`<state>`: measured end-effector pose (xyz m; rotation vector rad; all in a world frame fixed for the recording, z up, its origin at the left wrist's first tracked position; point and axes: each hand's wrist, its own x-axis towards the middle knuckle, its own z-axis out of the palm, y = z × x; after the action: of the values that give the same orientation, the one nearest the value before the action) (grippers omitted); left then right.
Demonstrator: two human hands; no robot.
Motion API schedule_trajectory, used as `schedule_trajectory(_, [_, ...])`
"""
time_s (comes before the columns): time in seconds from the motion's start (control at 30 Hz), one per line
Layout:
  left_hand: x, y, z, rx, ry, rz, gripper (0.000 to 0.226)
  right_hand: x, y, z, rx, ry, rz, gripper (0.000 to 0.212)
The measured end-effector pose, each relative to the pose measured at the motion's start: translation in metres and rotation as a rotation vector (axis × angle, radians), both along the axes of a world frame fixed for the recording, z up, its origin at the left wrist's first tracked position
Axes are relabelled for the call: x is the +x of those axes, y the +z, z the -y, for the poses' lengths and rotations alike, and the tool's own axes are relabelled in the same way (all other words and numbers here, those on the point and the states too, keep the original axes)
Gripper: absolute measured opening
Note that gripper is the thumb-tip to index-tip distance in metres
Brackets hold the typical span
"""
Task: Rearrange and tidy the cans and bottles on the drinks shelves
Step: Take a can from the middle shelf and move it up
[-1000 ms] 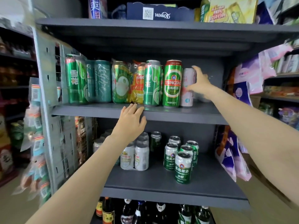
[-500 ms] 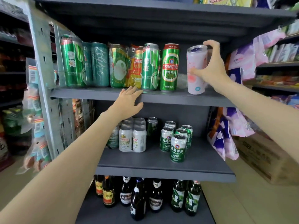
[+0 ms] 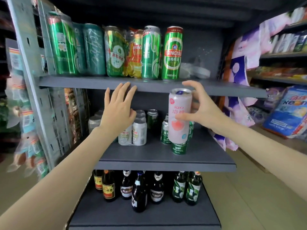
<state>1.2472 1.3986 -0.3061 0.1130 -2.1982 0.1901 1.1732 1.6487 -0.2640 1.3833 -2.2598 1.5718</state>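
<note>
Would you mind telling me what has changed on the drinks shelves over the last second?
The right hand has lifted the pink can off the right end of the top can shelf and brought it down and forward; it now holds it in front of the middle shelf's small green cans. The left hand stays flat on the upper shelf's front edge. The tall green cans and the bottles stayed put.

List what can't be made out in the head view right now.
- Small green cans on the middle shelf: mostly hidden behind the pink RIO can that the right hand grips.
- Silver cans: rear rows covered by the left hand.
- Clear plastic beside the Tsingtao can: too blurred to identify.
- Hanging packets, far left: motion-blurred.
</note>
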Motion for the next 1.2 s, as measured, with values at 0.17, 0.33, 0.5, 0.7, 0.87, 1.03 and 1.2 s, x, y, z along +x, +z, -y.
schedule_trajectory(0.17, [-0.023,-0.021,0.005,0.001,0.075,-0.165,0.064,-0.023,-0.072,0.003,0.044,-0.048,0.045,0.082])
schedule_trajectory(0.33, [-0.038,-0.016,0.01,-0.002,0.153,-0.257,0.052,-0.053,-0.127,0.019,0.141,0.053,0.085,0.083])
schedule_trajectory(0.5, [-0.022,-0.007,0.02,-0.03,0.057,-0.218,0.051,-0.038,-0.115,0.038,0.263,0.095,0.097,0.084])
schedule_trajectory(0.7, [0.013,0.051,0.027,-0.113,-0.028,0.246,0.045,-0.003,0.014,0.031,0.343,0.139,0.093,0.085])
schedule_trajectory(0.87, [0.061,0.16,0.004,0.089,0.012,0.854,0.072,0.012,0.148,0.029,0.275,0.032,0.23,0.087])
schedule_trajectory(1.03, [0.093,0.248,-0.019,0.065,-0.045,0.868,0.06,0.026,0.241,0.019,0.1,-0.145,0.315,0.079])
schedule_trajectory(1.2, [0.112,0.32,-0.01,0.075,0.05,0.685,0.058,0.039,0.3,-0.002,-0.017,-0.315,0.378,0.074])
